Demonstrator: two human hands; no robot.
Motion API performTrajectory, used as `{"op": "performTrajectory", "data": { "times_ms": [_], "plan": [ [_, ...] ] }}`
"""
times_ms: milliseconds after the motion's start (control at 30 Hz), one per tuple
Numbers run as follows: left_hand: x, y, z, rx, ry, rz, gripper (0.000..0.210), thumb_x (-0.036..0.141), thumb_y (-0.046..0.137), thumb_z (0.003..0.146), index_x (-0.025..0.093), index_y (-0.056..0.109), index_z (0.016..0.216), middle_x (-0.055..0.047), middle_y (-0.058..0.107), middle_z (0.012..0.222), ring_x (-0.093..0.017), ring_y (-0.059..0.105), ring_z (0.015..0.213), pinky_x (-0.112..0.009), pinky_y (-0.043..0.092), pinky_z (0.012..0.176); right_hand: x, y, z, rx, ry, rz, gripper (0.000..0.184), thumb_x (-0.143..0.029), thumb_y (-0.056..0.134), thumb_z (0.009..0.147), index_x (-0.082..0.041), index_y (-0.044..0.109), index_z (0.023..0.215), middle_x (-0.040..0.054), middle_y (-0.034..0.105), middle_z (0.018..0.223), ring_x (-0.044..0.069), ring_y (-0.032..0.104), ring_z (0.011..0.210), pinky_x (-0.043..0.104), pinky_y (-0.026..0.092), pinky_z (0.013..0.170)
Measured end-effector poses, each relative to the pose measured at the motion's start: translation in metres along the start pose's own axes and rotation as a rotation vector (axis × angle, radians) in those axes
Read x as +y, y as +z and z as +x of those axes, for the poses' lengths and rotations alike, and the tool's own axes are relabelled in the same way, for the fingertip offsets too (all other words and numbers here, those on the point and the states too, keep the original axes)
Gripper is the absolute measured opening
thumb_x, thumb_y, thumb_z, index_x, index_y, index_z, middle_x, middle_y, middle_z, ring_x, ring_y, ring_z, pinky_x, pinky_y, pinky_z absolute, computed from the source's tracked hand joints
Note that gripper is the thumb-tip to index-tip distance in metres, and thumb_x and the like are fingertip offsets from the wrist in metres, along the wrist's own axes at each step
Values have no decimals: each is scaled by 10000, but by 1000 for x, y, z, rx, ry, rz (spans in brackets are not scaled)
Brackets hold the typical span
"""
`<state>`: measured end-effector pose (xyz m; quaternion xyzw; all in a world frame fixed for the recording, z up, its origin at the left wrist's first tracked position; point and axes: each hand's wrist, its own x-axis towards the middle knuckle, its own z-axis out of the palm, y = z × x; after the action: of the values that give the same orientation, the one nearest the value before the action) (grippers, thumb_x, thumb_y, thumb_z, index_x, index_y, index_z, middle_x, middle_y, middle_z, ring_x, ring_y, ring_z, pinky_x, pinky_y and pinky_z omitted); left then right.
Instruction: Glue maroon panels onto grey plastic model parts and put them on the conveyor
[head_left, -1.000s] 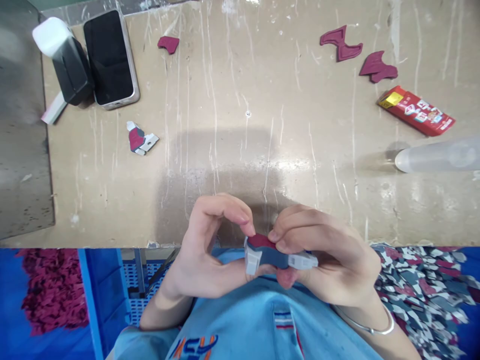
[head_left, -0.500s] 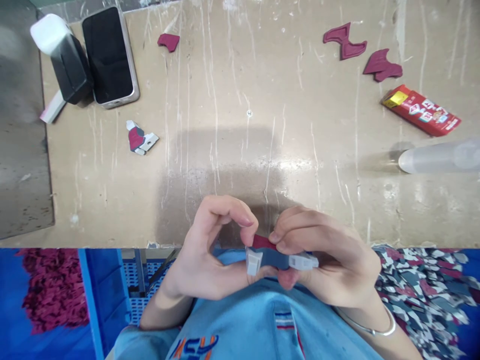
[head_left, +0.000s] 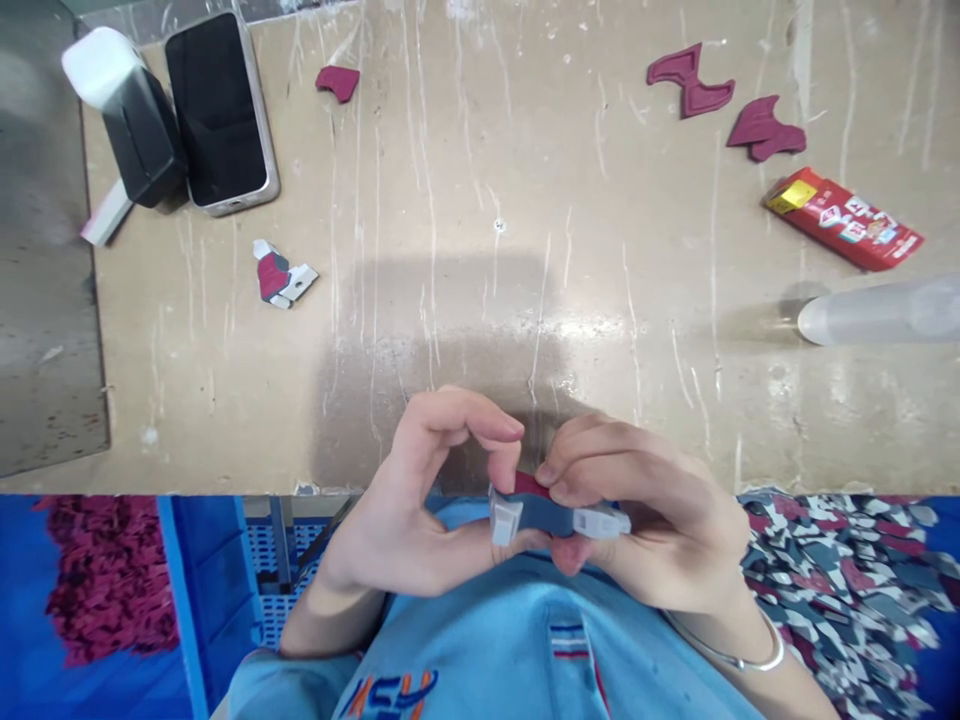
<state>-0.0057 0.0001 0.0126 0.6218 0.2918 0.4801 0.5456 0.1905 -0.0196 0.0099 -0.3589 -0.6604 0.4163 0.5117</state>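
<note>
Between my two hands, at the table's near edge, is a small plastic part [head_left: 546,514] with a dark blue-grey middle, light grey ends and a maroon piece on its far side. My left hand [head_left: 431,500] pinches its left end, thumb below and a fingertip against the maroon piece. The fingers of my right hand [head_left: 645,505] press the maroon piece from above, while the thumb supports the part underneath. A similar grey, blue and maroon part [head_left: 279,275] lies on the table at the left.
A phone [head_left: 217,115] and a black-and-white device [head_left: 135,125] lie back left. Maroon pieces [head_left: 337,84] [head_left: 766,130], a red packet [head_left: 847,220] and a translucent bottle [head_left: 877,312] are on the table [head_left: 450,200]. Below its edge are maroon pieces [head_left: 112,580] and mixed parts [head_left: 862,590] in blue bins.
Both hands and the part have shifted very slightly. My left index finger has straightened a little and moved right, over the maroon piece. The grip stays the same.
</note>
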Motion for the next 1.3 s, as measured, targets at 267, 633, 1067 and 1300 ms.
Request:
{"op": "performTrajectory", "data": {
  "times_ms": [267, 633, 1067, 1300],
  "plan": [
    [-3, 2, 1, 6, 41, -46, 649, 209, 977, 808, 230, 591, 1329, 55, 545, 843, -127, 604, 696, -268, 543, 679, 0, 0, 0, 11, 2, 8, 187, -360, 795, 1010, -190, 730, 969, 24, 800, 860, 151, 772, 764, 257, 667, 725],
    [-6, 1, 1, -30, 61, -108, 768, 199, 982, 799, 254, 515, 1407, 69, 540, 838, -118, 610, 705, -238, 564, 648, 0, 0, -1, 11, -4, 18, 197, -353, 792, 1014, -170, 741, 963, 45, 802, 862, 157, 777, 770, 250, 658, 728],
    [-4, 6, -2, 7, -30, -173, 634, 149, 973, 802, 275, 472, 1168, 81, 532, 847, -101, 596, 734, -224, 539, 689, 0, -1, -2, -7, -18, -8, 146, -329, 788, 1009, -192, 752, 975, 43, 803, 862, 179, 771, 742, 298, 681, 685],
    [-7, 3, 0, 57, 21, -38, 626, 198, 968, 807, 288, 421, 1098, 44, 546, 946, -113, 607, 834, -221, 541, 696, 2, 1, -4, 36, -48, -6, 67, -252, 774, 1010, -190, 753, 1022, 59, 811, 923, 188, 795, 805, 292, 704, 741]
  ]
}}
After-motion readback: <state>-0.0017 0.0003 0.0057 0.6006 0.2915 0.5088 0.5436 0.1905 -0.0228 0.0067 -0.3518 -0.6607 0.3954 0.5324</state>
